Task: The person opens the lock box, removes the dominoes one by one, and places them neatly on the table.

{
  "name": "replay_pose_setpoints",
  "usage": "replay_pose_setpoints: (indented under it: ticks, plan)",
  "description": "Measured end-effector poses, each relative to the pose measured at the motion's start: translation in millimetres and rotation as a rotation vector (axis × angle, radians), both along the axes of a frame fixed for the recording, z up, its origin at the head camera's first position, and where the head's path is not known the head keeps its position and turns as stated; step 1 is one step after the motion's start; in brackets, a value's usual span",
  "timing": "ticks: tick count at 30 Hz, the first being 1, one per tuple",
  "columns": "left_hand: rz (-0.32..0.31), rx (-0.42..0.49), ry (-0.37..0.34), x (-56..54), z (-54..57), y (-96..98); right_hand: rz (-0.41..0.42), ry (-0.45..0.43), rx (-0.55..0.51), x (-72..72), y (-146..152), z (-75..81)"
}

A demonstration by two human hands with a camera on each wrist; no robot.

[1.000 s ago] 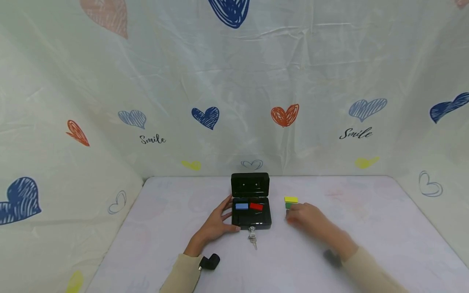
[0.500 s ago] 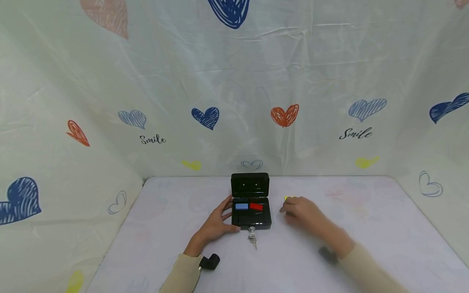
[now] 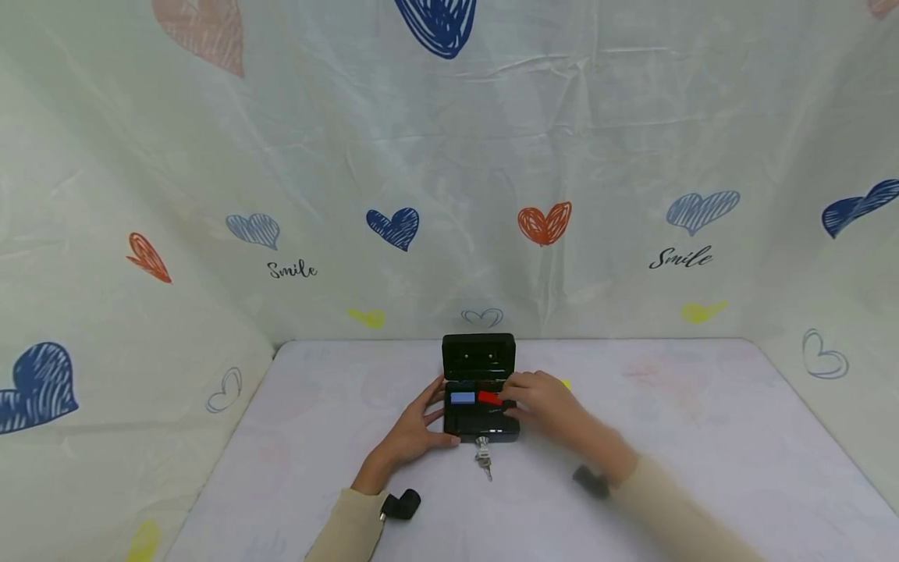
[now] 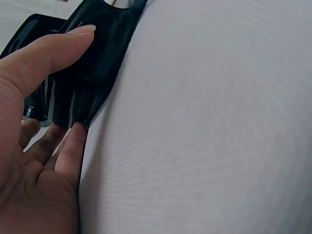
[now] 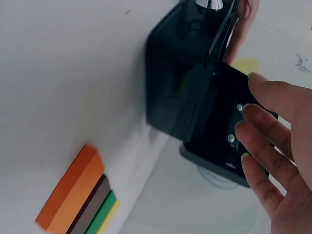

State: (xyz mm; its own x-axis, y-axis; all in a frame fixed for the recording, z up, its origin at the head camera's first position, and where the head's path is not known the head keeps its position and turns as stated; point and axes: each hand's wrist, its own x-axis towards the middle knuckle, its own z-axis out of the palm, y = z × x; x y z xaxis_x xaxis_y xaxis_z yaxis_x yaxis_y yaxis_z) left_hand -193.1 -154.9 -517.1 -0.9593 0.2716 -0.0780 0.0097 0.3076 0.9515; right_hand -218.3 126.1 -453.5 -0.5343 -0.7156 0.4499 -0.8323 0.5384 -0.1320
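Note:
A small black cash box (image 3: pixel 460 425) stands with its lid (image 3: pixel 479 355) raised. Inside lie a blue block (image 3: pixel 463 398) and a red block (image 3: pixel 488 398). Keys (image 3: pixel 483 460) hang at its front lock. My left hand (image 3: pixel 410 437) grips the box's left side, thumb at the front corner and fingers along the side, as the left wrist view also shows. My right hand (image 3: pixel 551 406) is over the box's right edge, fingertips near the red block. In the right wrist view its fingers (image 5: pixel 268 158) are loosely bent and apart, with nothing visible between them.
Right of the box, an orange block (image 5: pixel 73 187), a dark grey one (image 5: pixel 90 204), a green one (image 5: pixel 101 213) and a yellow one (image 5: pixel 110 216) lie side by side on the white table (image 3: pixel 302 468). A heart-printed sheet (image 3: pixel 604 156) hangs behind and beside the table.
My right hand has moved left, from beside the yellow and green blocks to the box's right side. My left hand keeps its place on the box.

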Motion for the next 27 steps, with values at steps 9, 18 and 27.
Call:
replay_pose_setpoints:
  ticks: [9, 18, 27]
  plan:
    - [-0.022, 0.03, 0.002, 1.2, 1.5, -1.4, 0.024, -0.106, 0.035, -5.8, -29.1, -5.8]
    - [-0.032, 0.043, -0.003, 0.8, 2.6, -1.8, 0.002, -0.16, 0.076, -13.7, -50.1, -14.5]
    - [-0.037, 0.052, 0.002, -0.1, 1.3, -2.4, -0.005, -0.222, 0.111, -18.4, -64.1, -16.9]
